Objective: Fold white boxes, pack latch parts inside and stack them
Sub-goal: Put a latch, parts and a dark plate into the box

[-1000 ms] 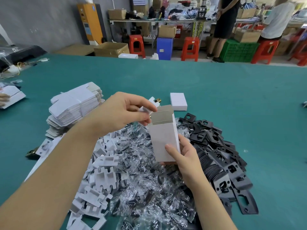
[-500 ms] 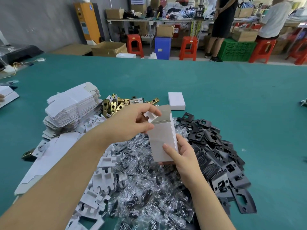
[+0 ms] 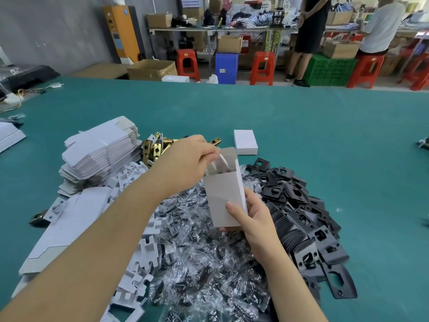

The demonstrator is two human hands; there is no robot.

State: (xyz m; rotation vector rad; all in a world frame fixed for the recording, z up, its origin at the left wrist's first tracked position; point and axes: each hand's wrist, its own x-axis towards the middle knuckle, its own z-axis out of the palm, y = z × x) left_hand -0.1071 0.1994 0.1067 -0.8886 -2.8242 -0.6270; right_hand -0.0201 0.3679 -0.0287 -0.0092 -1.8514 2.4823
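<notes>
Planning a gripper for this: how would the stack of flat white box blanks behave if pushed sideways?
The stack of box blanks would probably shear and fan out; its layers already sit unevenly. Each thin card likely bends easily and weighs little.

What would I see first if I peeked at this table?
First, the open white box held upright in the middle: the right hand grips its lower end while the left hand puts something into its open top. Beneath lies a shiny heap of plastic-wrapped parts, with black metal plates to the right and flat white boxes stacked on the left.
</notes>
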